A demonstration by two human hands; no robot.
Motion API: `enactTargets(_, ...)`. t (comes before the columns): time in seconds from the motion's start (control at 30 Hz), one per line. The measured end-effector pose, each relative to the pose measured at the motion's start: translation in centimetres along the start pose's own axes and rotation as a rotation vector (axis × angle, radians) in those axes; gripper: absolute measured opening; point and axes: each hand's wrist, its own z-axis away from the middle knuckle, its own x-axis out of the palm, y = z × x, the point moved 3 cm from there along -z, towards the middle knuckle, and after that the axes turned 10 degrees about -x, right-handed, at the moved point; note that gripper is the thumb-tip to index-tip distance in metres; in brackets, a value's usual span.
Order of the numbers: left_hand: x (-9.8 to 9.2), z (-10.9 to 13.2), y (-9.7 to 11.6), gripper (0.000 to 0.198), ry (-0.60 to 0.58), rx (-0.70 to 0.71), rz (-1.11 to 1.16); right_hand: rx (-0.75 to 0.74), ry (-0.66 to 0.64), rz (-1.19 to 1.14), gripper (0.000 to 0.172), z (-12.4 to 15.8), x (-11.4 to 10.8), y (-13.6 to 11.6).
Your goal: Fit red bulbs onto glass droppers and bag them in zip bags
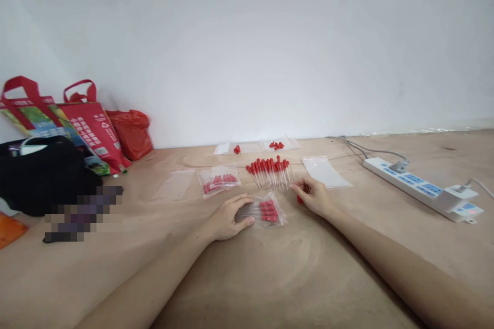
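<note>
My left hand (227, 218) is closed around the left end of a clear zip bag (281, 211), fingers along its far edge and thumb on the near one. Inside lie several glass droppers with red rubber bulbs (269, 211), bulbs to the right. To the right, my right hand (312, 196) is curled with thumb and fingertips together. A red dropper bulb (300, 199) shows under its palm; the rest of that dropper is hidden. Just beyond both hands, a row of loose droppers (268, 165) lies with bulbs pointing away from me.
Another filled zip bag (219, 180) lies left of the row. Flat zip bags lie at left (177, 184) and right (326, 172). Loose red bulbs (277, 145) rest near the wall. A power strip (417, 185) is at right; shopping bags (92, 133) and a black bag (46, 175) stand left.
</note>
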Motion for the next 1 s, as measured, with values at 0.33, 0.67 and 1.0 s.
enactTargets(0.33, 0.2, 0.0, -0.3, 0.043, -0.003, 0.011, 0.010, -0.124, -0.421, 0.035, 0.027, -0.6, -1.2, -0.6)
enactTargets(0.67, 0.1, 0.0, -0.3, 0.042, 0.008, 0.032, 0.015, -0.104, -0.631, 0.060, 0.028, -1.0, -3.9, 0.2)
enactTargets(1.0, 0.2, 0.0, -0.4, 0.043, 0.004, 0.006, 0.002, -0.198, -0.685, 0.042, 0.029, -0.4, -1.8, -1.4)
